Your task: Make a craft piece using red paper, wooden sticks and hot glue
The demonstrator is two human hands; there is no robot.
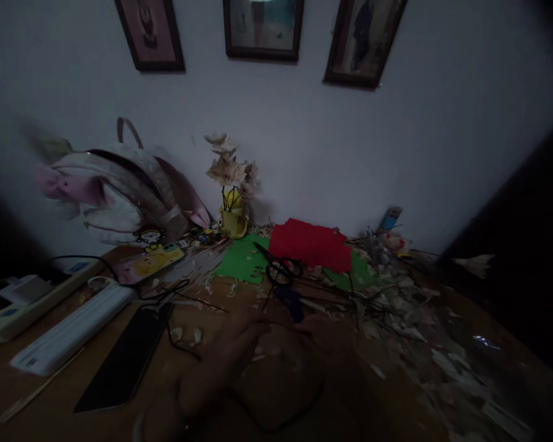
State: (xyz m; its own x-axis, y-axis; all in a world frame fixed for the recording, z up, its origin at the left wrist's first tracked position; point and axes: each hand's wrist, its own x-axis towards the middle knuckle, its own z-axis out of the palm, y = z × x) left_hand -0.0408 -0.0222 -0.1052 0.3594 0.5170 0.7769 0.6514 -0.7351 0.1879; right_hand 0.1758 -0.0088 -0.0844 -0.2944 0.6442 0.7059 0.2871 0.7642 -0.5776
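Left hand (216, 368) and right hand (325, 341) sit low in my view over the wooden surface (203, 316), both dim and blurred. Thin dark stem (286, 323) runs across between them, close to the left fingers (251, 325). I can't tell if those are clenched on it, and can't tell the state of the right fingers (311, 328) either. Black scissors (281, 270) lie just ahead on green paper (242, 258), beside red paper (309, 245). Paper scraps (419, 325) litter the right side. Yellow vase (233, 221) of paper flowers (228, 169) stands by the wall.
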